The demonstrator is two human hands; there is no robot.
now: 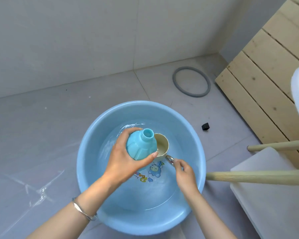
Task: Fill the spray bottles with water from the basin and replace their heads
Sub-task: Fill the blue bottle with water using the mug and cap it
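A light blue basin (86,163) with shallow water stands on the grey floor. My left hand (123,161) grips a turquoise spray bottle (141,145) over the basin; its neck is bare, open and tilted up to the right. Just right of the bottle's mouth sits a cream cup (161,144), held by its shiny handle (170,160) in my right hand (185,173). The cup's rim lies close beside the bottle. No spray head is in view.
A grey rubber ring (174,80) lies on the floor behind the basin. A small black cube (205,126) sits to the right. A wooden slatted panel (266,75) and a white stool with wooden legs (248,176) crowd the right side. Wet streaks mark the floor at left.
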